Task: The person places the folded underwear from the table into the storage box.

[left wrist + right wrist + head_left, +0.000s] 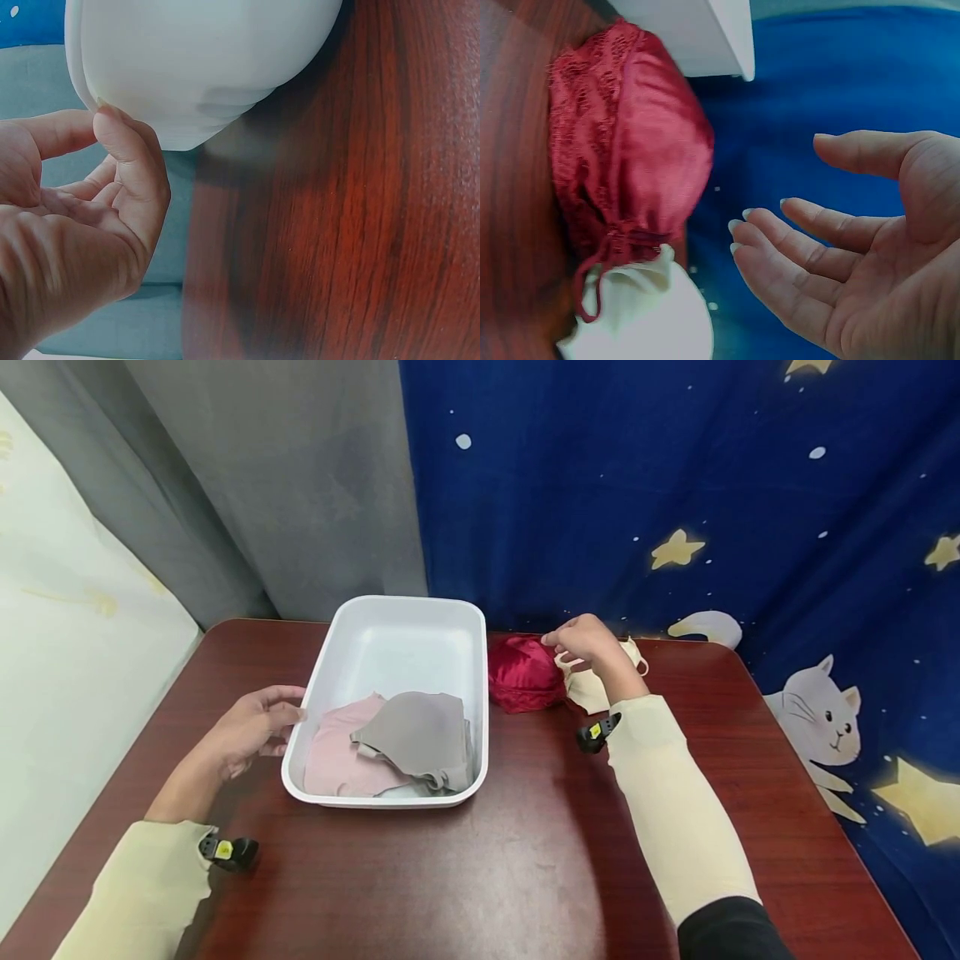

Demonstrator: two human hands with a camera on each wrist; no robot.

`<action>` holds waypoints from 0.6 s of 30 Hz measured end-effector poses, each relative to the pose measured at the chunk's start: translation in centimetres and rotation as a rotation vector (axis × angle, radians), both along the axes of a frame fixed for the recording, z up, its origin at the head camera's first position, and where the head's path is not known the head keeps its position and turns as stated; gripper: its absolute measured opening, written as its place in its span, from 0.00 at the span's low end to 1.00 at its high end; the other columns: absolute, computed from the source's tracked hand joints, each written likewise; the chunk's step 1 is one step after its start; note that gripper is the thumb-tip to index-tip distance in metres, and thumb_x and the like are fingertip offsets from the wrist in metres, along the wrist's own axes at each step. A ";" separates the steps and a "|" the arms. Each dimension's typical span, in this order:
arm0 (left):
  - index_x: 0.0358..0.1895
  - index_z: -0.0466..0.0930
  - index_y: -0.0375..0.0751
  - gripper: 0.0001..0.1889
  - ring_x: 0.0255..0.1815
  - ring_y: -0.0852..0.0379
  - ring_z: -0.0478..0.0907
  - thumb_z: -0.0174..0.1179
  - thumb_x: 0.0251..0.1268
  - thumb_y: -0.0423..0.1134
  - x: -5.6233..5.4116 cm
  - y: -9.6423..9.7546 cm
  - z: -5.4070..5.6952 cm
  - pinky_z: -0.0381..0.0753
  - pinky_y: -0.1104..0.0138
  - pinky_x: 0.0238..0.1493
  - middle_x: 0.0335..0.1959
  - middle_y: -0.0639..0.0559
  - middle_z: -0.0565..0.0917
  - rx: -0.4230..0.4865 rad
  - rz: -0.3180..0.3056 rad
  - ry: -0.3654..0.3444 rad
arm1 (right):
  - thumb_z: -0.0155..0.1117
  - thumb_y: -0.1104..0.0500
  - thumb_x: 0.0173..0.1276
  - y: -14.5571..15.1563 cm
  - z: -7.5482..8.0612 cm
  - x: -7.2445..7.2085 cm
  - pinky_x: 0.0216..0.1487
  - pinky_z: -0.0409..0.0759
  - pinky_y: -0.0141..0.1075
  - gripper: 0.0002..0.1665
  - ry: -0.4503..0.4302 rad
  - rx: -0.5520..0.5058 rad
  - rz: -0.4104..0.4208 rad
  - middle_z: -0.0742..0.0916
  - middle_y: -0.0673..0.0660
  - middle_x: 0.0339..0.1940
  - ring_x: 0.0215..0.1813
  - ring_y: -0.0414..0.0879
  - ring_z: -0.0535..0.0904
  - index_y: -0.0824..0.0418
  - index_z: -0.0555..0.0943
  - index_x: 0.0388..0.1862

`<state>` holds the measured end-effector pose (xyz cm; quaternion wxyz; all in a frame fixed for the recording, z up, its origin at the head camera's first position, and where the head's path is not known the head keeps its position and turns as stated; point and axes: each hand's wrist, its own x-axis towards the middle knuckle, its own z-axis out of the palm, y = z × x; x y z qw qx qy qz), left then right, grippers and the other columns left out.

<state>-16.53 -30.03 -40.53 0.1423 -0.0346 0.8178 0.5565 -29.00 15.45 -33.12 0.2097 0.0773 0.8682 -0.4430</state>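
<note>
My left hand (251, 727) is at the left side of a white plastic tub (315, 693), its thumb and forefinger pinching the rim, as the left wrist view shows close up. Inside the tub's near half lie a folded grey bra (420, 735) and, partly under it, a folded pink garment (341, 747). Right of the tub sits a folded red satin bra (521, 672) with lace trim and a thin strap. Above it and a cream bra (588, 689) hovers my right hand (588, 639); the right wrist view shows its fingers spread, holding nothing.
All of this stands on a dark red wood-grain table (510, 877). Behind it hang a grey curtain (300, 468) and a blue curtain (570, 510) with stars. A white patterned cloth (67, 652) is at the left. Each sleeve carries a small black wrist camera.
</note>
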 end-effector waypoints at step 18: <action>0.70 0.58 0.32 0.27 0.29 0.57 0.79 0.51 0.72 0.37 0.0 -0.1 -0.1 0.82 0.63 0.29 0.37 0.50 0.83 0.000 0.001 0.005 | 0.60 0.55 0.67 0.3 -2.7 -0.7 0.64 0.71 0.53 0.31 -0.074 -0.055 -0.061 0.72 0.67 0.65 0.65 0.60 0.71 0.68 0.68 0.64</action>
